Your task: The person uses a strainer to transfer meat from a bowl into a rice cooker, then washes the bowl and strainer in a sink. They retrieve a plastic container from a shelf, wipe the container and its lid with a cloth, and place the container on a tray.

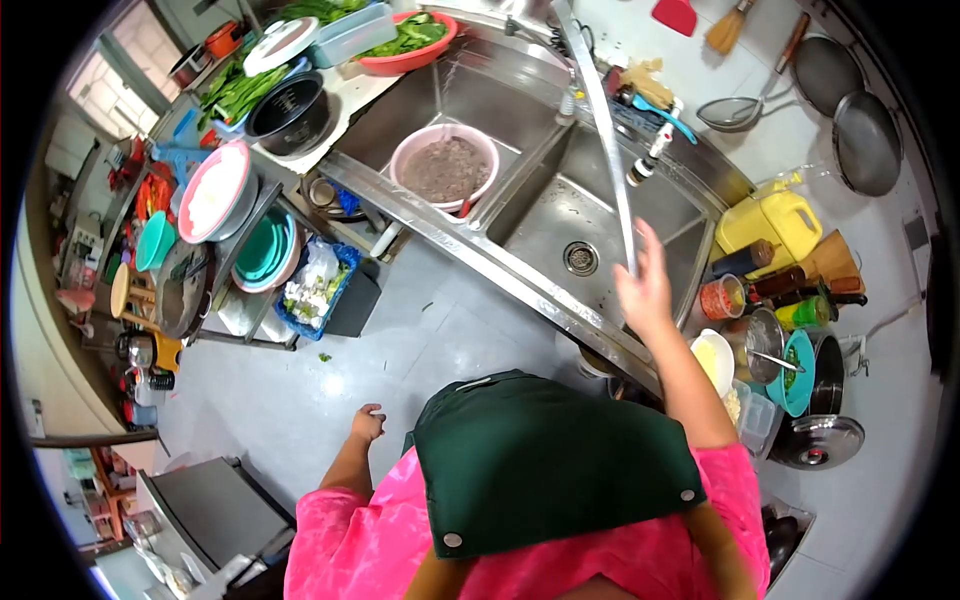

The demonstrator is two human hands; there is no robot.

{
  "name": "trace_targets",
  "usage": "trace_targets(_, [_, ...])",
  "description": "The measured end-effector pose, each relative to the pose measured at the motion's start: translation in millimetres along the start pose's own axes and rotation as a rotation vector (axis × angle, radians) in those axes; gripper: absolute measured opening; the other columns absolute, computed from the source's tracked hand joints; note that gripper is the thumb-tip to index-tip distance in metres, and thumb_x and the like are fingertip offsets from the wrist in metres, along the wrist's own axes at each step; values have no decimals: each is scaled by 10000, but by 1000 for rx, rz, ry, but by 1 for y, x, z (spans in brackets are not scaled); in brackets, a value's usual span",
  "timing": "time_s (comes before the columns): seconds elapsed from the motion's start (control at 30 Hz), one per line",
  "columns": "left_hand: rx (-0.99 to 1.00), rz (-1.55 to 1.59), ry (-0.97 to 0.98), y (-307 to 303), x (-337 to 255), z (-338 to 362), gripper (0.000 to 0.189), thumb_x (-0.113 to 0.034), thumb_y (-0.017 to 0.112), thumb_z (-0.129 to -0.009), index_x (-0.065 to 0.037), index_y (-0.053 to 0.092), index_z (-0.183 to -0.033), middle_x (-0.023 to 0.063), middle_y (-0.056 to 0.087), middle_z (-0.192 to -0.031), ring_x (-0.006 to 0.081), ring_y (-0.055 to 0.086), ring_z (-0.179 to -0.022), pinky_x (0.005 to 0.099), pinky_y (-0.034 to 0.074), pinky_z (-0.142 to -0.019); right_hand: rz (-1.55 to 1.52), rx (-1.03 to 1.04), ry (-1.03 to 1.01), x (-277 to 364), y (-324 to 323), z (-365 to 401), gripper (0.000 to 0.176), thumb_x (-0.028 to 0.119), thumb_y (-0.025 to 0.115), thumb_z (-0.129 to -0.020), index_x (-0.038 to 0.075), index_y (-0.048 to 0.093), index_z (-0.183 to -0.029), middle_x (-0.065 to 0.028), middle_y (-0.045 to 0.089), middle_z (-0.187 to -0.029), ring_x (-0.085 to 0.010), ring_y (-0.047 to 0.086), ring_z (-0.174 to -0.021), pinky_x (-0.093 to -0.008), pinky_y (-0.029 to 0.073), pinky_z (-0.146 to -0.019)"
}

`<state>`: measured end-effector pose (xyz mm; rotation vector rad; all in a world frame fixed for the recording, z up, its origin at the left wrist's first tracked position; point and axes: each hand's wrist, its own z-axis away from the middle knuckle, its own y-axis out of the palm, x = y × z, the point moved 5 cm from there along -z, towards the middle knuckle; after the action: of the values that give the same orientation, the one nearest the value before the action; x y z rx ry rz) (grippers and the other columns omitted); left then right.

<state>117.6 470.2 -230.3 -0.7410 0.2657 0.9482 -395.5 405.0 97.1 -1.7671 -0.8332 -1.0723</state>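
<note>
My right hand (647,285) reaches over the front edge of the right sink basin (560,215). Its fingers are closed about the lower end of a long silver metal bar (602,125), which rises past the top of the view; its exact kind does not show. My left hand (369,423) hangs low over the floor with curled fingers, and nothing shows in it. In the left basin (395,135) sits a pink bowl (398,165) of murky grey-brown contents (446,170).
A faucet (655,150) stands behind the right basin. Yellow jug (770,232), jars and bowls crowd the right counter; pans (868,143) hang above. Leafy greens and a black pot (290,112) stand left of the sinks. A bin (355,300) stands on the floor (400,340).
</note>
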Motion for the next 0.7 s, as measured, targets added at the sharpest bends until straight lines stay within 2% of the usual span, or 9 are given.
trace_targets(0.07, [36,12,17,12,-21,-14,319,-80,555,-722,-32,499,-1033,136,596,-681,209,580,-495,301,456,-453,173,-236,-227,-2,-60,42,641,-47,458,-765,109,156,-1309,-109,486,-1043,-159,531,-819,-254,432,-710])
trace_targets(0.13, [97,-72,25,26,-43,-28,305,-78,545,-730,-29,503,-1028,141,597,-685,210,575,-493,304,462,-460,-125,-441,-172,-11,-123,92,606,-13,440,-810,82,120,-1315,-74,487,-1001,-79,493,-679,-174,404,-552])
trace_targets(0.3, [180,-330,425,60,-129,-24,307,-96,569,-650,-48,554,-953,87,543,-572,175,549,-476,302,450,-432,3,-1188,120,-26,-257,208,595,123,417,-867,172,60,-1340,-7,431,-706,-59,394,-472,-190,347,-390])
trace_targets(0.33, [211,-296,403,75,-55,-125,293,-93,583,-647,-41,568,-935,94,580,-634,166,568,-545,284,461,-479,34,-1276,155,-30,-274,229,595,120,421,-863,166,69,-1340,6,411,-643,-59,378,-445,-195,335,-368])
trace_targets(0.4, [149,-581,722,89,-65,-168,303,-108,623,-652,-16,578,-938,112,621,-791,148,577,-638,256,468,-583,66,-1308,221,-41,-308,258,598,145,427,-864,145,68,-1341,-3,430,-658,-55,345,-410,-203,309,-346])
trace_targets(0.47, [361,-400,422,110,-68,-195,310,-87,617,-674,3,560,-965,108,627,-799,163,592,-659,272,470,-579,96,-1400,401,-48,-347,273,476,122,423,-854,90,219,-1283,6,387,-553,-74,345,-374,-216,304,-336])
trace_targets(0.57, [317,-603,579,156,-130,-151,329,-115,619,-668,6,555,-967,123,624,-754,167,590,-625,271,468,-577,-72,-1346,512,-84,-427,297,82,76,438,-797,46,429,-873,-21,392,-520,-110,378,-375,-239,307,-330])
trace_targets(0.63, [234,-783,679,164,-156,-95,349,-144,621,-662,8,550,-969,139,621,-709,170,587,-590,271,466,-574,-177,-1312,569,-119,-484,298,7,32,450,-728,29,456,-731,-34,414,-518,-124,389,-391,-240,311,-339])
trace_targets(0.7, [346,-864,716,180,-161,-81,309,-152,564,-676,-6,557,-948,166,610,-698,218,604,-584,291,473,-577,-579,-1333,703,-178,-543,299,121,0,423,-710,55,443,-604,-35,415,-490,-114,347,-342,-241,276,-306])
